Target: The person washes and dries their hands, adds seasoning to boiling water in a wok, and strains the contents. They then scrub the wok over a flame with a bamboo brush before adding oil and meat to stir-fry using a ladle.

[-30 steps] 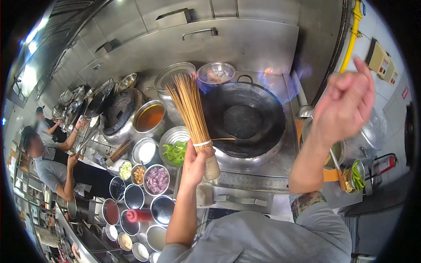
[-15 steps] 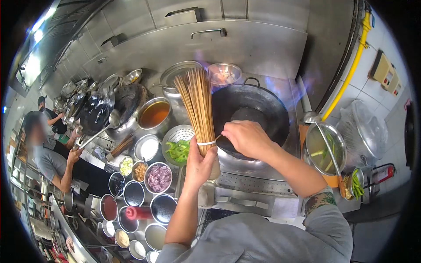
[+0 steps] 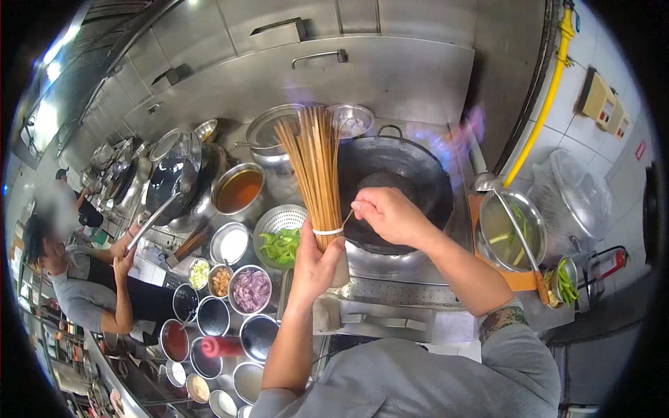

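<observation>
The brush (image 3: 317, 177) looks made of rough wooden sticks, the wok (image 3: 397, 164) of matt metal, the back panel (image 3: 397, 83) of smooth, rather glossy metal, the shirt (image 3: 418, 376) of matt cloth.

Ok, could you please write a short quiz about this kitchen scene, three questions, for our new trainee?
1. Multiple choice: what colour is the thin band around the bundle of long brown sticks?
A) red
B) white
C) blue

2. True or false: the cut green vegetable pieces lie in the round, perforated silver metal strainer.

3. Fill in: the person's ____ hand is wrapped around the bundle, near the band.

Key:
1. B, white.
2. True.
3. Left: the left hand is wrapped around it.
</observation>
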